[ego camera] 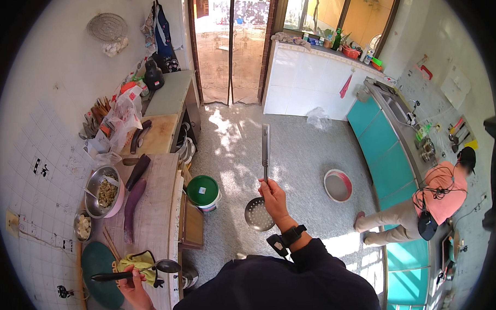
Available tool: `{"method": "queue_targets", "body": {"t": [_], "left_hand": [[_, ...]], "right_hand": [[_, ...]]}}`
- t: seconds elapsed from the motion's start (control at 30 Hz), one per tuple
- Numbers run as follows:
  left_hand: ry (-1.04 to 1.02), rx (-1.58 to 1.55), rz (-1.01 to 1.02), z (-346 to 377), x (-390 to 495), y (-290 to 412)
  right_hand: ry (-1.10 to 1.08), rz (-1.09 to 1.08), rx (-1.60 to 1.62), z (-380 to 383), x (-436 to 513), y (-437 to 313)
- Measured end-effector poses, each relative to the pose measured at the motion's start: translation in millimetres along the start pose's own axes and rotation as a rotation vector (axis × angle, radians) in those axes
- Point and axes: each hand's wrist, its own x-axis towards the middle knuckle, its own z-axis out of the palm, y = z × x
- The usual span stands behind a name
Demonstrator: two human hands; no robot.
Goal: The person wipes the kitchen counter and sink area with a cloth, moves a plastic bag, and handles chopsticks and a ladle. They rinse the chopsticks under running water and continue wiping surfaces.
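My right hand (273, 197) grips the shank of a metal skimmer (260, 214) with round holes; its grey handle points away from me over the floor. My left hand (134, 288) holds a ladle (168, 266) by its black handle, above the counter on the left. Beside that hand lie a yellow-green cloth (137, 262), wooden chopsticks (112, 243) and a dark green round board or lid (100, 273). Farther along the counter are two eggplants (134, 208), a steel bowl (90, 198) of chopped food with a spoon, and a small bowl of pale pieces (83, 226).
A lidded white bucket (203, 190) stands by the counter. A red and white basin (338, 185) sits on the floor to the right. Another person (437, 194) leans over the teal-fronted counter (411, 160) at right. A curtained doorway (235, 60) lies ahead.
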Motion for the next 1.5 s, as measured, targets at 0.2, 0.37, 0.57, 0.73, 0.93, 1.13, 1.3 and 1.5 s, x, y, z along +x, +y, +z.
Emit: {"method": "queue_targets", "body": {"t": [0.2,0.37,0.57,0.73,0.93,1.13,1.3,1.5], "left_hand": [[0.010,0.041,0.005,34.1,6.4,-0.4],[0.025,0.076,0.007,64.2,5.4,12.0],[0.039,0.022,-0.067,92.6,3.0,21.9],[0.038,0.007,-0.049,104.5,4.3,24.0],[0.031,0.013,-0.023,111.2,5.5,23.7],[0.035,-0.030,-0.016,113.8,3.5,24.4],[0.039,-0.027,-0.023,115.7,1.0,28.0],[0.036,-0.080,-0.051,124.4,3.8,27.3]], "right_hand": [[-0.019,0.006,-0.011,-10.0,28.9,4.8],[-0.093,-0.050,-0.112,-15.1,45.8,14.3],[-0.100,-0.114,-0.191,-24.5,53.8,25.8],[-0.096,-0.102,-0.178,-29.2,60.2,30.8],[-0.079,-0.092,-0.184,-26.9,66.8,31.0],[-0.074,-0.106,-0.183,-24.7,68.2,26.7],[-0.077,-0.064,-0.108,-22.0,71.5,23.6],[-0.041,-0.114,-0.133,-32.5,70.3,23.0]]}}
